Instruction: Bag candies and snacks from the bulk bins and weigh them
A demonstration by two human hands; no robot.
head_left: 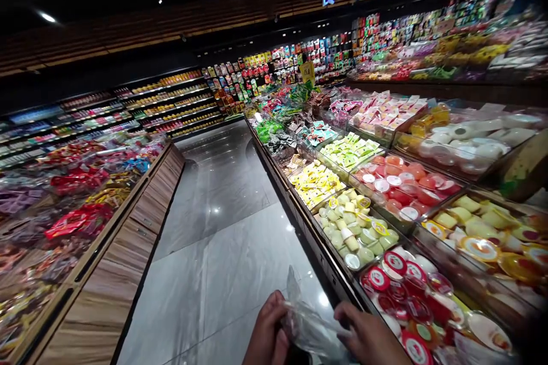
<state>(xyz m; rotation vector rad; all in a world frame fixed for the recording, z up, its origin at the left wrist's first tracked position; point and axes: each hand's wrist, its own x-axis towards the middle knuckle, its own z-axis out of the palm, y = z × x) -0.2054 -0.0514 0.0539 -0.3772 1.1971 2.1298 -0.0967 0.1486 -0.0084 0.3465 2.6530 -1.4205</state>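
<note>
A clear plastic bag (309,326) hangs crumpled between my two hands, low in the view, with one thin corner sticking up. My left hand (269,331) pinches the bag's left side between thumb and fingers. At its other side my right hand (370,335) has its fingers curled onto the plastic; the lower fingertips are hidden. Close by on the right lie red-lidded jelly cups (413,296) in a bin. Just behind them is a bin of pale green jelly cups (353,231).
Bins of pink jelly cups (398,179) and yellow packets (315,182) continue along the right counter. A wood-sided counter (115,274) with wrapped sweets stands on the left. Between them runs a grey tiled aisle (214,228) to stocked wall shelves (180,105).
</note>
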